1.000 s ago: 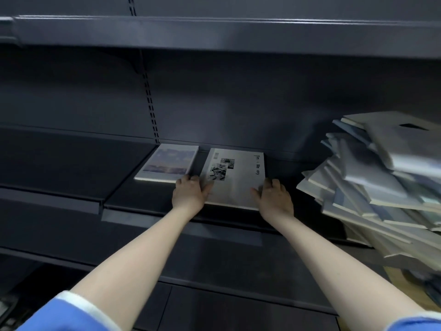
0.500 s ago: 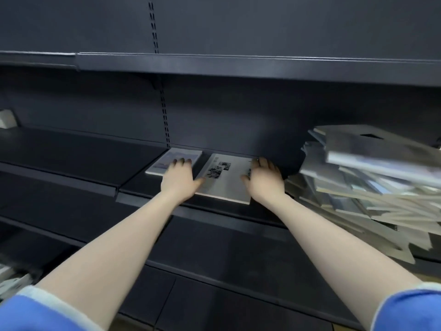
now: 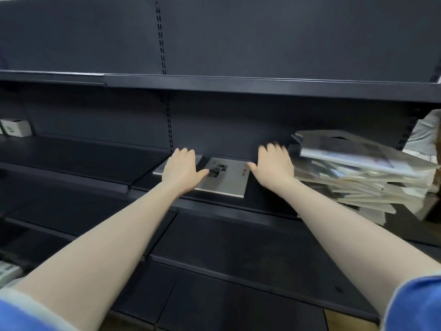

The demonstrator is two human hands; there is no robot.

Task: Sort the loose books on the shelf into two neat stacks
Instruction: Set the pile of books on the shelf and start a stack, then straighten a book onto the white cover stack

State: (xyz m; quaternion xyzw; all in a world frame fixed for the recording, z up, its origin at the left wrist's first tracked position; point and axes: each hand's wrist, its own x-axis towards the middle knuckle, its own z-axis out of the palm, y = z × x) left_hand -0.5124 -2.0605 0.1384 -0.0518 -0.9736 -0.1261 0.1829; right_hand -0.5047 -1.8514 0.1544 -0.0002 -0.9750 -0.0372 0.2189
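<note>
Both arms reach out to a dark shelf (image 3: 262, 211); the sleeves near the elbows are blue. A grey book (image 3: 226, 180) lies flat on the shelf, with small dark pictures on its cover; it sits between the two hands. The left hand (image 3: 181, 172) is flat and spread, palm down; its thumb points toward the grey book and reaches onto its left edge; I cannot tell if the palm is pressing down or just over the books; it grips nothing. Under that hand and just to the left lies a second book (image 3: 160, 168); only a pale strip of it shows, and it lies just beside the grey one. The right hand (image 3: 274, 167) is open too, fingers spread and a bit blurry; its thumb is close to the right edge of the grey book; I cannot tell if it touches; it holds nothing.

To the right of that hand is a big messy pile of books (image 3: 358, 177); the books stick out at many angles and the top ones tilt. Far to the left, on another part of the shelf, sits a small white box (image 3: 16, 127); another shelf board (image 3: 238, 86) runs across above the hands.
</note>
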